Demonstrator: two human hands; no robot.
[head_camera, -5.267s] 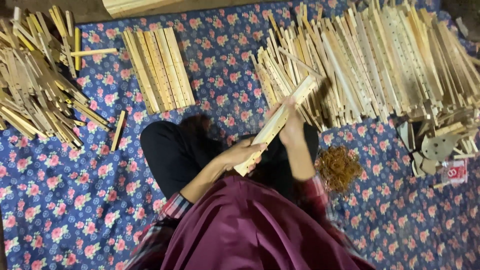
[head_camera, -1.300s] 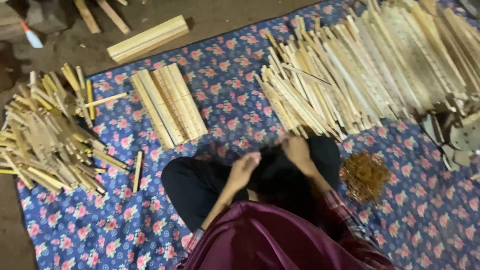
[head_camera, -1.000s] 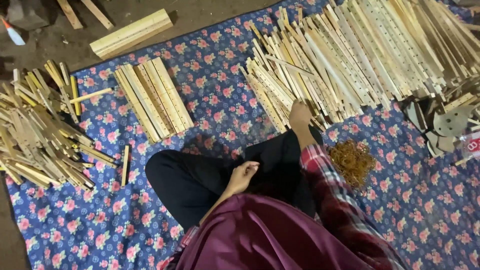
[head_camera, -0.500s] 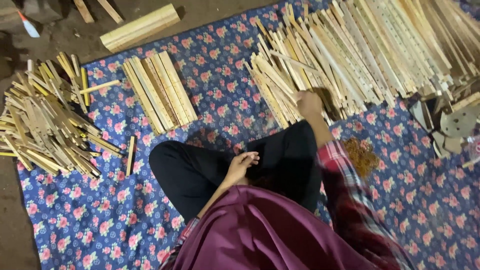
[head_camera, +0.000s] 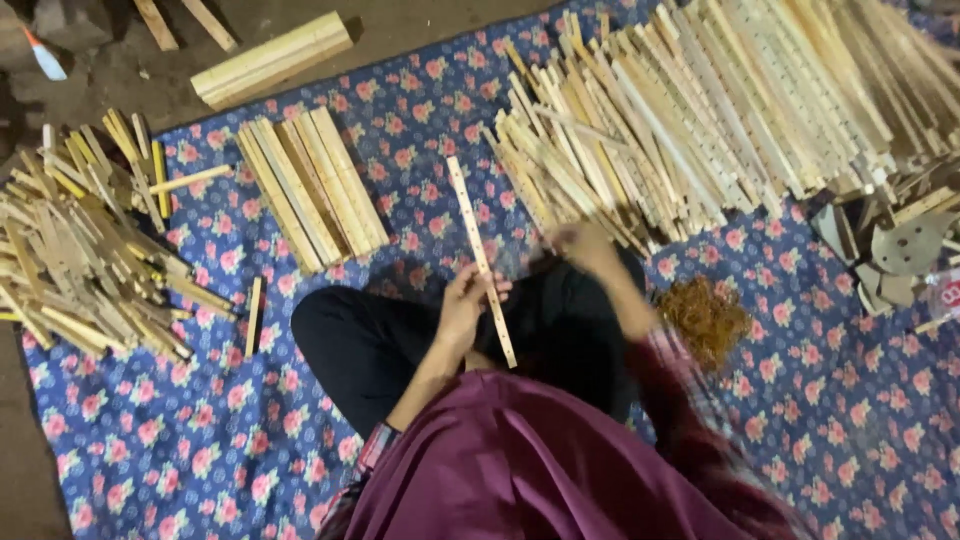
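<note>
Thin wooden slat (head_camera: 481, 262) is gripped near its lower half by the left hand (head_camera: 467, 306), fingers curled round it, held tilted over the lap w/ the far end above the floral cloth (head_camera: 150, 440). Right hand (head_camera: 585, 245) is blurred by the big slat pile (head_camera: 700, 110); finger state can't be told. Risk: one-handed grip, long overhang, so the slat could be levered loose or snagged on the pile's ends.

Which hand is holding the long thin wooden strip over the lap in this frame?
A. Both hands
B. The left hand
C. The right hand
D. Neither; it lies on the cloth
B: the left hand grips the wooden strip near its middle, while the right hand is apart from it, by the big pile of sticks.
</note>
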